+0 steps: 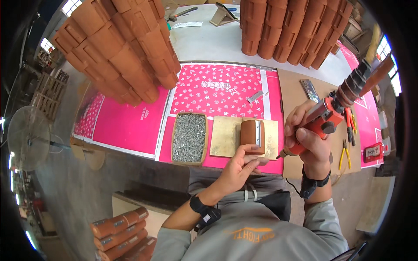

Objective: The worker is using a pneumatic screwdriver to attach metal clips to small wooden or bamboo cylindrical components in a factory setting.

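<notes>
A reddish-brown rounded block [248, 132] with a metal strip [258, 134] along its top lies on a pale board [224, 139]. My left hand [240, 168] is at the block's near end, one finger against it. Its thumb and other fingertips are pressed together just below; whatever they pinch is too small to tell. Closed around a red power screwdriver [324, 117], my right hand [311, 141] is to the right of the block. The tool's tip points down and left, beside the board's lower right corner. Left of the board stands an open box of screws [190, 138].
Tall stacks of similar brown blocks rise at far left [117, 48] and far right [283, 26]. Yellow-handled pliers [345, 156], a red bottle [373, 152] and a small metal plate [309, 90] lie right. A hammer [183, 14] is at the back. More blocks [119, 228] sit lower left.
</notes>
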Available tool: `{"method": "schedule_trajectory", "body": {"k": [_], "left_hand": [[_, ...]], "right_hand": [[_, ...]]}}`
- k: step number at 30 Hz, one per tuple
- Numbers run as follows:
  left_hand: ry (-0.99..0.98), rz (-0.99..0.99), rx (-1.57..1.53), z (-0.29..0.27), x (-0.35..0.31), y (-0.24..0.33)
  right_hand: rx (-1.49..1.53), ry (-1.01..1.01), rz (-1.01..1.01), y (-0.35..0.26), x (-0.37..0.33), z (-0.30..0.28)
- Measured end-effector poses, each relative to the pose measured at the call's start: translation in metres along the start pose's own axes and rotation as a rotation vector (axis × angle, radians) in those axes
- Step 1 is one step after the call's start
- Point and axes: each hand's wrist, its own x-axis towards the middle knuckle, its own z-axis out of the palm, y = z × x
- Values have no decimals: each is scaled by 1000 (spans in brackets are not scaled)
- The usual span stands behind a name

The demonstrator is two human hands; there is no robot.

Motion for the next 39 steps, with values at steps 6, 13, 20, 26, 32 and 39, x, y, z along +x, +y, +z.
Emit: {"method": "schedule_trajectory", "body": {"k": [6,13,20,26,32,39], "left_hand": [[31,-77,85,-12,-7,1],[79,-31,361,-4,-10,11],[85,92,293,0,-7,-6],[98,110,376,-1,-8,-6],[164,120,366,2,-6,-9],[183,174,481,7,-5,-1]], "right_hand": [[-28,-20,-21,1,7,9],[30,-6,-25,4,4,14],[25,47,-61,7,2,15],[50,-27,-70,7,8,11],[63,-31,-58,10,4,8],[-38,22,-58,14,3,11]]}}
